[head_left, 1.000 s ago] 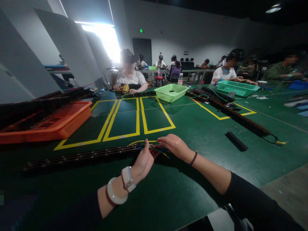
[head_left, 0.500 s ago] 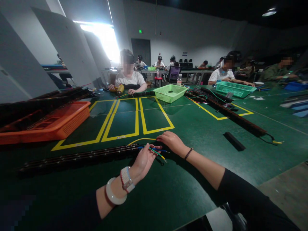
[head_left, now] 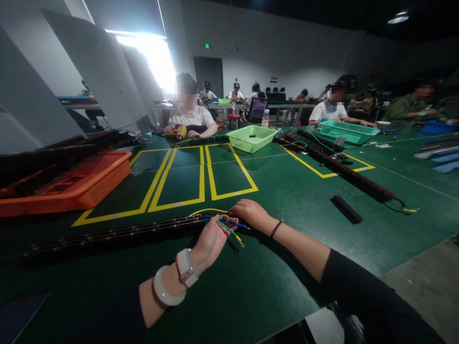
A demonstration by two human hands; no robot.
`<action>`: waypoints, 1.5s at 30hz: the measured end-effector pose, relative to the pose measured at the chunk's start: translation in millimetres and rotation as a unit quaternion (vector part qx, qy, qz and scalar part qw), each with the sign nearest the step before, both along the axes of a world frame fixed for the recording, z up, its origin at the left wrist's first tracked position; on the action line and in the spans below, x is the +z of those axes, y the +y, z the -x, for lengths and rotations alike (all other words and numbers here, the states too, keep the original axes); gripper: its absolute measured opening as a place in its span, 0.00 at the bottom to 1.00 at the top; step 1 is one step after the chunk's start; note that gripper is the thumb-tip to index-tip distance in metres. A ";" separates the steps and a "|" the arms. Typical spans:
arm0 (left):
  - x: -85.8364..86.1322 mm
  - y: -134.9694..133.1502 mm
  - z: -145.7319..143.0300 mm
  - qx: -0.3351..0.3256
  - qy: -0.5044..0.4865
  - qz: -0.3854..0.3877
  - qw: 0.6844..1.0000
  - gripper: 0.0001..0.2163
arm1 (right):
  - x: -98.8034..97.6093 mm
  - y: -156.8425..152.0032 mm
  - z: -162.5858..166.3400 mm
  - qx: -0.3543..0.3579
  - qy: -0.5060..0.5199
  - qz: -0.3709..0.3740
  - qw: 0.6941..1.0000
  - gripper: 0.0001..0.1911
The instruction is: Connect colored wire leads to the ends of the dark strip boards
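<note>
A long dark strip (head_left: 118, 235) with thin lines along its top lies across the table in front of me, and coloured wires come out of its right end. My left hand (head_left: 211, 241) is cupped palm-up at that end, its fingers closed around the wires. From it stick out a green wire (head_left: 229, 230) with a yellow sleeve and ring terminal, and a blue wire (head_left: 241, 224) with a metal tip. My right hand (head_left: 253, 216) pinches the far end of a yellow wire (head_left: 208, 210), which arches over from the strip; its tip is hidden by the fingers.
An orange basket (head_left: 107, 184) stands at left, a light green basket (head_left: 251, 138) mid-table and a teal basket (head_left: 346, 134) farther right. A short black block (head_left: 346, 209) lies right of my hands. Yellow tape (head_left: 204, 177) marks rectangles. Co-workers sit across the table.
My right hand has come slightly lower and closer to my left hand, still pinching the yellow wire. The green wire's end has dipped a little. The view has shifted slightly.
</note>
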State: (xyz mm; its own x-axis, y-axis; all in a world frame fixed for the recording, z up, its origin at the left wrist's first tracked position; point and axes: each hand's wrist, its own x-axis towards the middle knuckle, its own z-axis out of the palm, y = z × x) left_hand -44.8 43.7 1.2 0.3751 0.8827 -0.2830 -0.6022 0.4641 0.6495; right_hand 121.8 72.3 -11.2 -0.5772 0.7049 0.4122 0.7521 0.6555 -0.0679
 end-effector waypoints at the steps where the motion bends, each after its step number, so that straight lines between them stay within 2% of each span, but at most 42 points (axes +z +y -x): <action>1: 0.8 -0.2 -0.2 -0.001 0.001 -0.002 1.000 0.09 | 0.3 -0.2 1.0 0.006 -0.008 0.007 1.000 0.04; 5: 2.6 -0.4 -0.2 -0.007 0.004 -0.004 1.000 0.10 | 4.2 -2.2 2.6 0.004 -0.017 0.009 1.000 0.06; 10: 2.7 -0.4 1.4 -0.010 0.001 0.004 1.000 0.09 | 17.5 -14.3 -6.0 -0.010 0.046 -0.048 0.998 0.13; 13: 1.8 -0.9 3.1 -0.029 -0.001 0.001 1.000 0.10 | 27.4 -26.9 -12.9 0.036 0.056 -0.096 0.993 0.16; 16: -0.7 -0.9 4.5 -0.045 -0.012 0.012 0.999 0.12 | 36.0 -38.1 -14.3 0.115 -0.003 -0.130 0.985 0.19; 19: -2.5 -0.5 4.9 -0.040 -0.023 0.012 0.999 0.13 | 41.5 -44.0 -10.0 0.180 -0.086 -0.120 0.973 0.22; 21: -1.9 -0.3 4.3 -0.039 -0.021 0.010 0.999 0.12 | 43.1 -44.7 -6.7 0.191 -0.135 -0.106 0.966 0.21; 24: 0.4 0.1 2.8 -0.031 -0.007 0.009 0.999 0.13 | 42.8 -42.7 -5.4 0.176 -0.174 -0.097 0.964 0.16; 27: 1.6 0.5 2.0 -0.028 0.004 0.011 1.000 0.14 | 42.3 -41.0 -7.8 0.151 -0.167 -0.101 0.969 0.11; 31: -0.1 1.0 3.6 -0.053 0.007 0.019 0.998 0.15 | 44.4 -42.8 -9.2 0.130 -0.158 -0.101 0.974 0.11; 33: -1.1 1.0 4.5 -0.053 0.006 0.022 0.998 0.14 | 45.0 -44.1 -8.2 0.133 -0.127 -0.086 0.979 0.12; 35: -1.2 0.8 4.9 -0.048 0.003 0.022 0.999 0.13 | 43.9 -43.6 -7.8 0.112 -0.054 -0.058 0.991 0.13; 37: 0.1 0.2 4.5 -0.039 -0.001 0.016 0.999 0.13 | 40.3 -40.3 -9.0 0.047 0.049 -0.024 0.997 0.11; 39: 2.1 -0.7 3.8 -0.032 0.001 0.013 0.999 0.13 | 34.1 -34.4 -11.6 -0.024 0.130 0.010 0.991 0.09; 41: 3.6 -1.5 3.1 -0.032 0.008 0.009 0.999 0.13 | 25.9 -28.0 -13.8 -0.049 0.145 0.047 0.987 0.08; 45: 3.8 -2.5 2.6 -0.025 0.010 0.009 1.000 0.13 | 10.7 -20.9 -10.3 -0.008 0.083 0.091 0.992 0.11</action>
State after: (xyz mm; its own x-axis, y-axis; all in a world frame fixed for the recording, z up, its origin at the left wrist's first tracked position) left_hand -47.5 41.1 5.0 0.4133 0.8575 -0.3065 -0.5649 0.5054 0.6523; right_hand 132.1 51.4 -0.5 -0.5010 0.7848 0.3648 0.7306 0.6095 -0.3079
